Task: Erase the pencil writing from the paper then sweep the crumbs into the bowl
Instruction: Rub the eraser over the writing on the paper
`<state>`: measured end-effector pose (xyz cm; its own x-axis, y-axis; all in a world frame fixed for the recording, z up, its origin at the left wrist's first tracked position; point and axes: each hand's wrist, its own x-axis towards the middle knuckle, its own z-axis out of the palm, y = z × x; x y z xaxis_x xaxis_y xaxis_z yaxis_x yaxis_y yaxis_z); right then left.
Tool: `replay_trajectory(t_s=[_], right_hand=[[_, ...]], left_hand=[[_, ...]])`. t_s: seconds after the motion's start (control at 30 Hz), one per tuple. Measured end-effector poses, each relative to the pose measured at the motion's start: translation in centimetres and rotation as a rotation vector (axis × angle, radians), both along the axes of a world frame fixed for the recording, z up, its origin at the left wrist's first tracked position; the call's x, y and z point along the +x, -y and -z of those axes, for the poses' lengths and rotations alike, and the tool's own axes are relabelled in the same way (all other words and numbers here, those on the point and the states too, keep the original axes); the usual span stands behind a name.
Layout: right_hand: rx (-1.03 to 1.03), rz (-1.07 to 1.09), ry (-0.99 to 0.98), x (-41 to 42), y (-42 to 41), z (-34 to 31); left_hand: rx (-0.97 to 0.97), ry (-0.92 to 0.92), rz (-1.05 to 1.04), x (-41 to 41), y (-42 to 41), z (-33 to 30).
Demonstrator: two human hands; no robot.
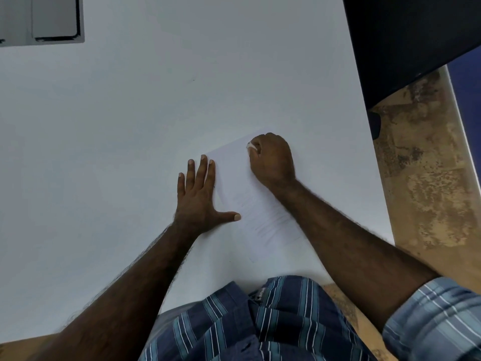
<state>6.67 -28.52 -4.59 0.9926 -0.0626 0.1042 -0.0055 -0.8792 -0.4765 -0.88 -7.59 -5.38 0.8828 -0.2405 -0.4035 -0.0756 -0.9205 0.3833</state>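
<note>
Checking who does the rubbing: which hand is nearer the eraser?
Right. The right hand grips the white eraser at the paper's far end; the left hand lies flat at its left edge.

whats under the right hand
The right hand is closed on a white eraser pressed on the paper. Any writing beneath the fist is hidden.
</note>
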Motion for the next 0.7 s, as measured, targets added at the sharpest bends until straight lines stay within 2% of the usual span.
replay_trajectory(t_s=[0.3, 0.43, 0.5, 0.63, 0.7], right_hand=[[0.051, -0.299, -0.106, -6.8, -1.4, -0.8], [-0.047, -0.506, -0.109, -8.5, -2.1, -0.2], [-0.116, -0.461, -0.07, -7.2, -1.2, 0.0], [-0.105, -0.093, -0.043, -3.9, 1.4, 0.2], [-0.059, -0.116, -0.039, -4.4, 0.4, 0.4]], left_hand=[[0.016, 0.006, 0.018, 0.2, 0.3, 0.0], [0.03, 0.01, 0.015, 0.1, 0.3, 0.1], [0.029, 0.001, 0.018, 0.1, 0.3, 0.0], [0.013, -0.011, 0.013, 0.2, 0.2, -0.2], [0.012, -0.008, 0.015, 0.2, 0.2, -0.2]])
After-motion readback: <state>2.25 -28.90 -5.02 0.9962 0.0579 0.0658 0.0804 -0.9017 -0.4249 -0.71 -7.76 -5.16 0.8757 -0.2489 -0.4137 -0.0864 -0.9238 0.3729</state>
